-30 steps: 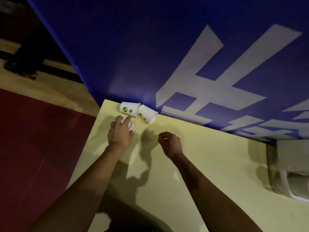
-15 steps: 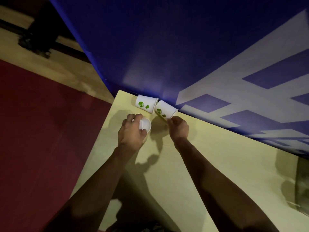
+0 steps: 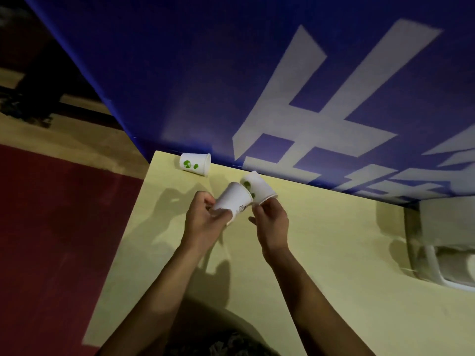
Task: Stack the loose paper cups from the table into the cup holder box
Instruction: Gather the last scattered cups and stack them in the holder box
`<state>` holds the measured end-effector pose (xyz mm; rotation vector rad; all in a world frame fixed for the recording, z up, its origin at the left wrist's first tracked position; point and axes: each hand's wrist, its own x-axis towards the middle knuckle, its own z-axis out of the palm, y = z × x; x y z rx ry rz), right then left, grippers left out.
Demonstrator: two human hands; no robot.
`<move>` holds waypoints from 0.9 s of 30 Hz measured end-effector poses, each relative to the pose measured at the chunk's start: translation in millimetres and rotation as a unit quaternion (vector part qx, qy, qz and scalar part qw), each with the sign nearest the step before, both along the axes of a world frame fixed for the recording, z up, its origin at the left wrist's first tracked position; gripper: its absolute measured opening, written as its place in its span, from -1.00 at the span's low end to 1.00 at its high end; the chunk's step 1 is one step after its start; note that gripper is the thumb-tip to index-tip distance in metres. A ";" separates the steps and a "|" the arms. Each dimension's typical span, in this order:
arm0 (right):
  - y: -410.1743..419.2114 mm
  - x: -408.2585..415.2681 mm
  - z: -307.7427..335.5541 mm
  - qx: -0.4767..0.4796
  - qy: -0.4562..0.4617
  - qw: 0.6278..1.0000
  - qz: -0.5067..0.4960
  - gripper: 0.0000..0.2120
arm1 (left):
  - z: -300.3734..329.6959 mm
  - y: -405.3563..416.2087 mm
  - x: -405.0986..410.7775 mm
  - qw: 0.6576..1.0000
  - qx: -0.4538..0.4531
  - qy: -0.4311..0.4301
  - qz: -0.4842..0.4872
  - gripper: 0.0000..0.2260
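Above the pale yellow table (image 3: 334, 253), one white paper cup (image 3: 232, 201) is gripped by the curled fingers of the left hand (image 3: 203, 222), and a second green-printed cup (image 3: 259, 187) is pinched at its rim by the right hand (image 3: 271, 222), the two cups touching. A third cup (image 3: 195, 164) is seen lying on its side at the table's far corner, against the blue banner (image 3: 205, 73). What appears to be the cup holder box (image 3: 447, 242) is seen at the right edge, well apart.
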<state>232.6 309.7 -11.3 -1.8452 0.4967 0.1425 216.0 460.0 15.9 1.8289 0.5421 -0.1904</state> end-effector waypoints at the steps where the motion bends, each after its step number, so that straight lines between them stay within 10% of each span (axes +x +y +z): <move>1: -6.1 -7.2 8.6 0.020 -0.015 1.000 -0.014 -0.88 | 5.4 -7.1 -5.4 1.000 -0.013 0.006 -0.021 -0.67; 7: -57.8 -44.3 46.5 0.049 -0.061 0.996 -0.030 -0.73 | 25.3 -51.7 -31.0 0.978 -0.008 0.023 -0.209 -0.31; 15: -143.1 -92.9 53.6 -0.029 -0.074 0.996 -0.047 -0.90 | 41.4 -131.2 -53.0 0.944 0.134 -0.092 -0.285 -0.97; 27: -339.9 -129.7 56.4 -0.219 -0.145 0.964 0.051 -0.90 | 49.9 -301.5 -85.1 0.913 0.236 -0.215 -0.255 -0.92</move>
